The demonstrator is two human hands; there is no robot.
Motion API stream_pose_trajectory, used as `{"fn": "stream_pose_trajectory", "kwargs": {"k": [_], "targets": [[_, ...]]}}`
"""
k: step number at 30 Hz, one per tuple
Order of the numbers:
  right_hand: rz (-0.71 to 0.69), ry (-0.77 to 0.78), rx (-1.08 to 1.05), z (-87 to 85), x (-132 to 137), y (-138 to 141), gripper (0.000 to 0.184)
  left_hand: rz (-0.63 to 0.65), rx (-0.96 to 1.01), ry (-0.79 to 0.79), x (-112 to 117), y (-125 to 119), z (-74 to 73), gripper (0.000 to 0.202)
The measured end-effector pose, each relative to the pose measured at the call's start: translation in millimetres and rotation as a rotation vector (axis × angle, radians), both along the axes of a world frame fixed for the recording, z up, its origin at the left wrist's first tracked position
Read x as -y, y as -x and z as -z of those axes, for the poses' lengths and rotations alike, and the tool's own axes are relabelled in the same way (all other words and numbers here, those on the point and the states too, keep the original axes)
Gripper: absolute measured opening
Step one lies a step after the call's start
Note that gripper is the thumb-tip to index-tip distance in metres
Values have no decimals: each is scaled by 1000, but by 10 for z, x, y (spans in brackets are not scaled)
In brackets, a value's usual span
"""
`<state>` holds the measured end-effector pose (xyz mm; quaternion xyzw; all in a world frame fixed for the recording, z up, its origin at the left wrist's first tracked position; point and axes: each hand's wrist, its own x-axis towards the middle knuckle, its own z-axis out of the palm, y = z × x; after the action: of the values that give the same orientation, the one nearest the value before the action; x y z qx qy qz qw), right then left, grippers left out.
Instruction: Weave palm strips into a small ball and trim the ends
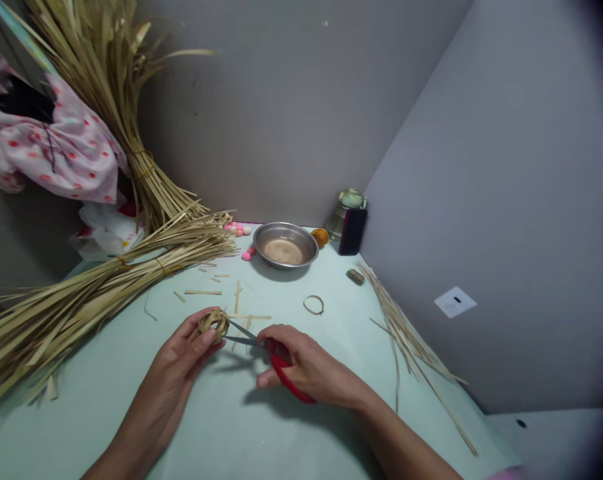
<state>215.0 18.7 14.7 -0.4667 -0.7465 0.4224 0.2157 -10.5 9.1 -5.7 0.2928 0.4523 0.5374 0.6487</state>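
Between the fingers and thumb of my left hand [194,343] is a small round woven straw ball [214,325] with open gaps in its weave. My right hand [301,363] grips red-handled scissors [288,380], its fingers through the loops. The scissor blades [244,335] stand apart and point left, their tips at the right side of the ball. Whether they touch a strand I cannot tell. Below and behind the blades, short cut straw strips [238,297] lie scattered on the pale green tabletop [221,427].
A metal bowl [286,233] of water stands at the back, beside pink balls [246,256]. A phone [352,232] leans against a jar [337,220]. Straw bundles [111,287] fill the left; loose strips [406,327] lie right. A straw ring [314,305] rests mid-table.
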Motion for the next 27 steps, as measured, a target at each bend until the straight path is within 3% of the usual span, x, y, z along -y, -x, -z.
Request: {"fn": "stream_pose_trajectory", "kwargs": {"k": [9, 17, 27], "targets": [[23, 59, -31, -52, -5, 4, 41, -18, 8, -9, 18, 8, -16, 35], [20, 84, -77, -66, -1, 27, 39, 73, 41, 10, 39, -8, -8, 35], [59, -16, -55, 24, 4, 47, 42, 62, 52, -5, 49, -44, -18, 33]]}}
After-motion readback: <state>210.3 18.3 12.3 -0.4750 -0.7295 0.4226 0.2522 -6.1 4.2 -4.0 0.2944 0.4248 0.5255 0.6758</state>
